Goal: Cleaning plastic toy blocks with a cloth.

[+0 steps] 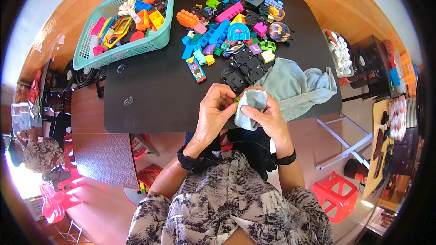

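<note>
My left hand (218, 112) pinches a small green object (237, 100), mostly hidden by fingers and cloth. My right hand (267, 115) grips a folded corner of a grey-blue cloth (252, 103) around that object. The rest of the cloth (293, 85) lies on the dark table (156, 109) to the right. Just beyond my hands lie black plastic toy car undersides (248, 64). Behind them spreads a pile of toys, with a blue arch block (238, 32), a pink bar block (229, 12), a green toy car (267, 46) and a round picture-covered toy (279, 32).
A teal plastic basket (136, 49) of toys stands at the table's back left. Behind the right edge is a container of white-capped items (339, 54). A red stool (335, 195) stands at the lower right. Another person (42, 154) is at the far left.
</note>
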A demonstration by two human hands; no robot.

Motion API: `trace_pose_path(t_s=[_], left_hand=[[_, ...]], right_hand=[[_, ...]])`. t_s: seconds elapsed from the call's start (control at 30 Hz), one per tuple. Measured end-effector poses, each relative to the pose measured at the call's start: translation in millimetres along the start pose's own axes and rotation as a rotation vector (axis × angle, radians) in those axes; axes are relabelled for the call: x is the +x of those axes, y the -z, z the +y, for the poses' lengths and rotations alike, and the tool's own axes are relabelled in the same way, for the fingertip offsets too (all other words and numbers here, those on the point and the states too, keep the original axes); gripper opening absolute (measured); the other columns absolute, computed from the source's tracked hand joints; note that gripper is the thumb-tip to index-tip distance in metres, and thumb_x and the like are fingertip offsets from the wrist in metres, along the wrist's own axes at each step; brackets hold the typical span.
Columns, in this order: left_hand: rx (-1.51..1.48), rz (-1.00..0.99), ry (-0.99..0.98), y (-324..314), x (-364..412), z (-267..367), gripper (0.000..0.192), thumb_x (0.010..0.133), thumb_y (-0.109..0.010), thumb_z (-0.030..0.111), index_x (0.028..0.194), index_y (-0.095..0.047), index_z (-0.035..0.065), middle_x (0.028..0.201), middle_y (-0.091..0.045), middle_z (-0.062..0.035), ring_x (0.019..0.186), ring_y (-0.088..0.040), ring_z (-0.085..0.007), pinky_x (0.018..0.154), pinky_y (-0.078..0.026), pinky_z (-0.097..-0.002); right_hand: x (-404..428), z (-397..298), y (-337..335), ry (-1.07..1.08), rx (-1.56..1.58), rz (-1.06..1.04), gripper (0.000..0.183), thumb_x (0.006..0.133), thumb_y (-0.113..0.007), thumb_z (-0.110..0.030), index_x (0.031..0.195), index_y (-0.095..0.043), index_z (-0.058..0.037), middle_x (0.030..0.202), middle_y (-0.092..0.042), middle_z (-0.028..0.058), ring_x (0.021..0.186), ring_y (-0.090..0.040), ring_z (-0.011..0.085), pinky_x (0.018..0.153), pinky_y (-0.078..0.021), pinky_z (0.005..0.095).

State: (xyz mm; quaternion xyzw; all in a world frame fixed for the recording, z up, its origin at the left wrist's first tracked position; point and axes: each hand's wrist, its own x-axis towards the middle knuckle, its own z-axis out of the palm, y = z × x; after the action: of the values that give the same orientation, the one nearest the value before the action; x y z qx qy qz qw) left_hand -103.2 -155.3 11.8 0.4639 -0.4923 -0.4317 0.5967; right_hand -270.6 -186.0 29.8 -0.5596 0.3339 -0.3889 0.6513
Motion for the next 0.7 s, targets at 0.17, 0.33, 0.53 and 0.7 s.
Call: trace_pose_path(t_s=[0.17, 0.33, 0.53, 0.7], left_hand=[[-0.138, -0.059, 0.253, -1.8, -0.2, 12.8, 0.015, 0.088, -0.063, -0.002, 0.101, -0.054, -0.0005, 0.086, -0.067, -0.0082, 0.074, -0.063, -0.0084, 0.064, -0.052, -0.022], [-0.181, -0.088, 0.212, -3.3, -1.7, 12.0, 0.016, 0.089, -0.061, -0.004, 0.103, -0.054, -0.0018, 0.088, -0.066, -0.0071, 0.078, -0.063, -0.0086, 0.066, -0.053, -0.0227], [-0.074, -0.029, 0.054, -4.4, -3.5, 3.5, 0.014, 0.085, -0.057, -0.012, 0.094, -0.057, -0.0014, 0.099, -0.058, -0.0042, 0.087, -0.061, -0.0084, 0.072, -0.052, -0.0225], [-0.106, -0.069, 0.005, -0.7, -3.0, -1.3, 0.015, 0.082, -0.057, -0.015, 0.088, -0.058, -0.0017, 0.099, -0.055, -0.0032, 0.087, -0.058, -0.0073, 0.072, -0.051, -0.0217]], right_hand=[[-3.2, 4.6, -3.1, -0.017, 0.159, 0.143, 0.017, 0.087, -0.07, -0.011, 0.101, -0.064, -0.0032, 0.097, -0.059, -0.0031, 0.085, -0.058, 0.0063, 0.073, -0.0481, 0.0233], [-6.4, 4.0, 1.2, -0.05, 0.168, 0.148, 0.02, 0.088, -0.07, -0.014, 0.103, -0.064, -0.0036, 0.098, -0.06, -0.0014, 0.083, -0.059, 0.006, 0.072, -0.0484, 0.023], [-6.1, -1.9, -6.0, 0.058, 0.046, 0.118, 0.021, 0.086, -0.071, -0.015, 0.103, -0.064, -0.0038, 0.101, -0.06, 0.0002, 0.088, -0.058, 0.0084, 0.076, -0.0475, 0.0245], [-2.6, -1.3, -10.1, 0.155, -0.191, 0.141, 0.021, 0.087, -0.071, -0.017, 0.096, -0.065, 0.0002, 0.094, -0.061, 0.0011, 0.082, -0.056, 0.0086, 0.072, -0.0454, 0.0242]])
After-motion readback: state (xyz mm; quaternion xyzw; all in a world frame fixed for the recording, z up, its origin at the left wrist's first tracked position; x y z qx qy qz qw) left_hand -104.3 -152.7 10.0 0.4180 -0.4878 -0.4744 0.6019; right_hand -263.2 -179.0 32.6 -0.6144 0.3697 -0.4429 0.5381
